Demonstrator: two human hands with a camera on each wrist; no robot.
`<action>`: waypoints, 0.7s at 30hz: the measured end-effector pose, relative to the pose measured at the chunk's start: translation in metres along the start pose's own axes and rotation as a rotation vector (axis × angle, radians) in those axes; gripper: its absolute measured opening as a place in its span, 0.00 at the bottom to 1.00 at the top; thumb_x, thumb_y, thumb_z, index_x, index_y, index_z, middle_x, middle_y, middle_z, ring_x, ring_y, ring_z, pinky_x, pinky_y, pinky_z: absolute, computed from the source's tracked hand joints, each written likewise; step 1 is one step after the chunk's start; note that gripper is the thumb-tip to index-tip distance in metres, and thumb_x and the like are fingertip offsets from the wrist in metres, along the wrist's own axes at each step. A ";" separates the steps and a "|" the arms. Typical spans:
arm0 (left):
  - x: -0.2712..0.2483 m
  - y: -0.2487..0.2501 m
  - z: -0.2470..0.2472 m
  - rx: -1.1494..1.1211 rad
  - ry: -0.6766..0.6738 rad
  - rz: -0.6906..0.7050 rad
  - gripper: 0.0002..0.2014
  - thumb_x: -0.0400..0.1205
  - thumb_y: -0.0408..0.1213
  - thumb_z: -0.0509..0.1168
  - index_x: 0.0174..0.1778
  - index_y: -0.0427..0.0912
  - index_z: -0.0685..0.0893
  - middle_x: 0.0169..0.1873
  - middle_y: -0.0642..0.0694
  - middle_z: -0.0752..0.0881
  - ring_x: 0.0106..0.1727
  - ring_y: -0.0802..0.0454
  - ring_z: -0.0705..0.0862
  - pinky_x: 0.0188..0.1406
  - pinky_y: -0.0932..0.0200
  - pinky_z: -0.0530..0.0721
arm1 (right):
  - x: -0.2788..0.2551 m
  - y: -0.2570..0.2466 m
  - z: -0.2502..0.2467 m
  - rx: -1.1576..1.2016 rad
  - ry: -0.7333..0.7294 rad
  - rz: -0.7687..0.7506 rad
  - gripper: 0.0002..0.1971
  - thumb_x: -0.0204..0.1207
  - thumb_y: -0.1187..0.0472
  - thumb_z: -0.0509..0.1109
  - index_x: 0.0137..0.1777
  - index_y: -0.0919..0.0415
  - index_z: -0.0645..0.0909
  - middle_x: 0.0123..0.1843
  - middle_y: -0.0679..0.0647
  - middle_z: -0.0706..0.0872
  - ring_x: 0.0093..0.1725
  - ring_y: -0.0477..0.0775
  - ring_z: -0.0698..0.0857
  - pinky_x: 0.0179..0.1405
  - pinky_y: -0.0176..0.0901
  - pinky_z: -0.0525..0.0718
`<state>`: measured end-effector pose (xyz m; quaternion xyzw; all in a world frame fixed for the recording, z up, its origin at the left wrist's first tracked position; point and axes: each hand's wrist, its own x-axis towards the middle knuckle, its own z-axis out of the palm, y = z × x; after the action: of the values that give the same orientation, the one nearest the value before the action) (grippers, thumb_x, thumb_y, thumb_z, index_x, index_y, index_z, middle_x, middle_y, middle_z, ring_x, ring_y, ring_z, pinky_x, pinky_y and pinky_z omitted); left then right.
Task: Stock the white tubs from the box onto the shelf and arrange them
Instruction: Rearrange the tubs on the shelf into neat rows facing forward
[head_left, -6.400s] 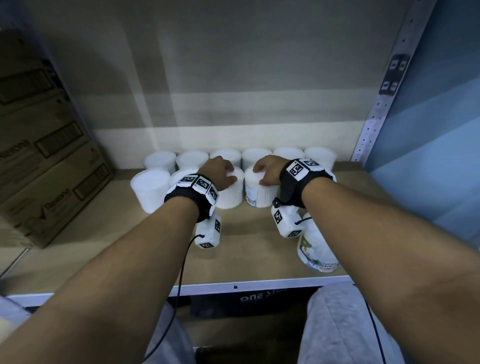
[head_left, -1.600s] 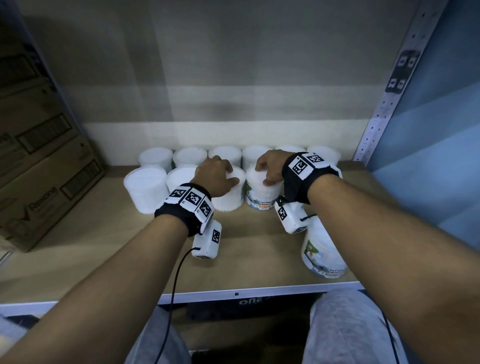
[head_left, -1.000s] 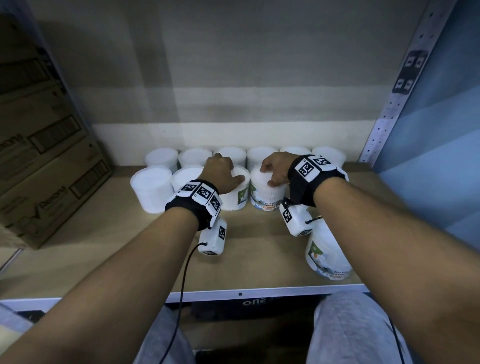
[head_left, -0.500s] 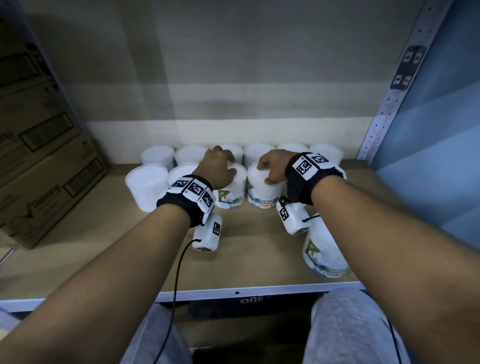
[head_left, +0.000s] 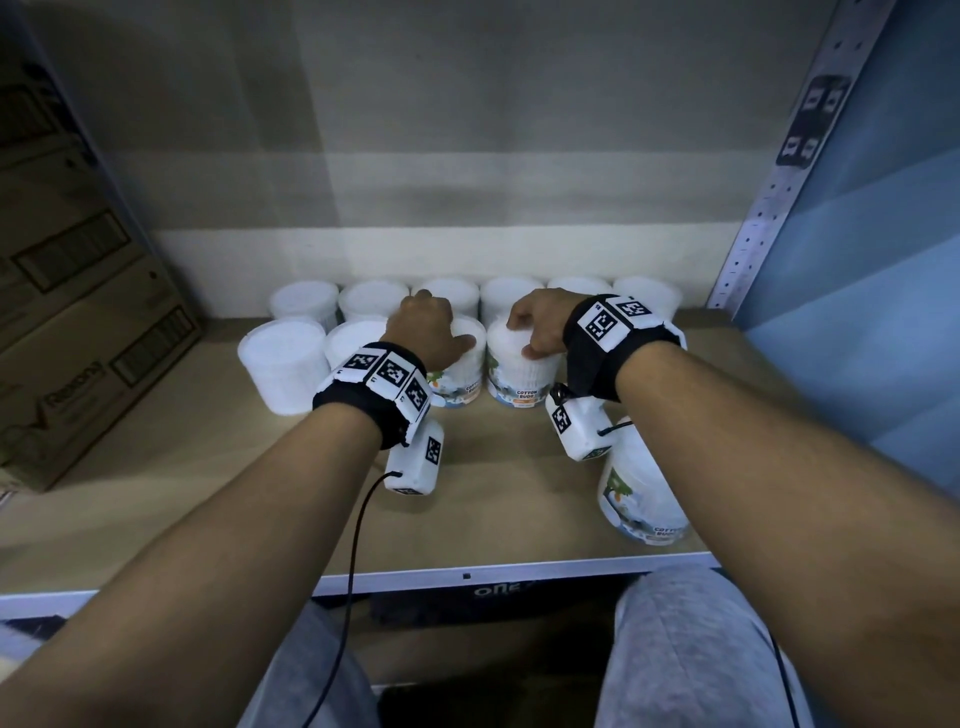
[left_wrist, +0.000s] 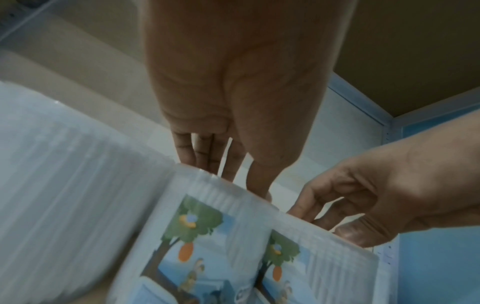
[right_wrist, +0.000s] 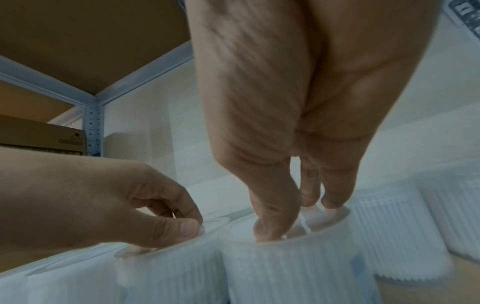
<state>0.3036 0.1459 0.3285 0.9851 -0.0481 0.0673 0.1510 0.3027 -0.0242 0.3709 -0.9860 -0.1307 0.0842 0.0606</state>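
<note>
White cotton-bud tubs stand on the wooden shelf (head_left: 493, 493) in a back row (head_left: 304, 301) and a front row. My left hand (head_left: 436, 332) grips the lid of a front-row tub (head_left: 460, 384), thumb at the near rim, fingers over the top (left_wrist: 207, 160). Beside it my right hand (head_left: 524, 332) grips the top of the neighbouring tub (head_left: 519, 379), thumb (right_wrist: 270, 222) pressed on the lid. Both tubs (left_wrist: 207, 236) show their printed labels toward me. One more labelled tub (head_left: 639, 504) stands near the front edge under my right forearm.
Stacked cardboard boxes (head_left: 78, 322) fill the shelf's left side. A perforated metal post (head_left: 769, 192) and a blue wall bound the right. Two plain white tubs (head_left: 280, 364) stand left of my left hand. A dark box (head_left: 498, 592) sits below the shelf's white front edge.
Both held tubs have turned in place under my hands: their plain white sides faced me before, and now both printed labels face front. The hands stay on the lids.
</note>
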 end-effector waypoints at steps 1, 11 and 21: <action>0.000 0.000 -0.002 -0.007 -0.014 0.008 0.26 0.78 0.49 0.67 0.66 0.34 0.79 0.65 0.33 0.76 0.69 0.37 0.74 0.69 0.45 0.75 | 0.000 0.000 0.000 -0.001 -0.002 0.000 0.25 0.76 0.64 0.71 0.74 0.58 0.74 0.75 0.55 0.75 0.72 0.57 0.76 0.67 0.41 0.75; -0.004 -0.001 -0.019 -0.085 -0.180 0.114 0.21 0.80 0.30 0.63 0.71 0.43 0.78 0.74 0.44 0.76 0.74 0.46 0.73 0.72 0.58 0.70 | 0.002 -0.001 0.001 -0.002 -0.007 0.002 0.25 0.74 0.64 0.72 0.72 0.58 0.75 0.75 0.55 0.77 0.72 0.57 0.77 0.67 0.41 0.76; -0.011 0.004 -0.010 -0.104 -0.072 0.039 0.21 0.80 0.41 0.67 0.68 0.38 0.79 0.69 0.39 0.77 0.72 0.42 0.74 0.70 0.55 0.70 | 0.000 -0.003 0.000 -0.026 -0.016 0.003 0.26 0.75 0.64 0.72 0.73 0.58 0.75 0.74 0.55 0.76 0.71 0.57 0.77 0.66 0.40 0.76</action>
<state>0.2915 0.1459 0.3373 0.9766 -0.0760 0.0321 0.1988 0.3018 -0.0218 0.3717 -0.9862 -0.1306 0.0905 0.0464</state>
